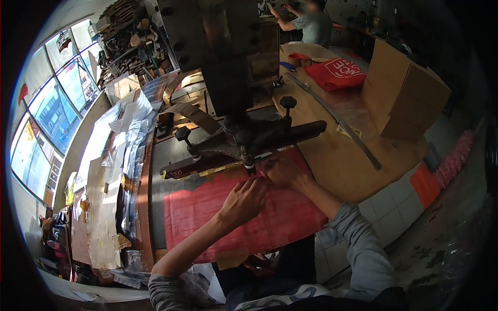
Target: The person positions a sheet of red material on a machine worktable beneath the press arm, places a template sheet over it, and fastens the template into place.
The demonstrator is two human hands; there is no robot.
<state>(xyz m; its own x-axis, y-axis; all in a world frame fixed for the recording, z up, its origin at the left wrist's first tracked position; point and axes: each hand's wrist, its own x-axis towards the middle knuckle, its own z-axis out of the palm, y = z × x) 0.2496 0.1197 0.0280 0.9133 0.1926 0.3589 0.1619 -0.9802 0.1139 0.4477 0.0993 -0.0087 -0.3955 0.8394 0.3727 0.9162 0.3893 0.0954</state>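
Note:
Both hands meet just below the head of a dark metal press (228, 78). My left hand (244, 199) is closed, its fingertips together near the lower end of the press head; what they pinch is too small to make out. My right hand (282, 172) is beside it, fingers curled close to the same spot, their contents hidden. A long dark crossbar (301, 133) with black knobs (288, 102) runs across the press, just beyond my hands. Under my forearms a red sheet (207, 220) with a creased surface covers the near part of the machine's table.
Stacked clear plastic sheets (129, 137) and brown boards (104, 217) lie at left. On the right-hand wooden table (337, 176) are a metal strip (342, 122), a red printed bag (337, 73), an orange tape roll (298, 58) and a cardboard box (404, 90). Another person (311, 26) works behind.

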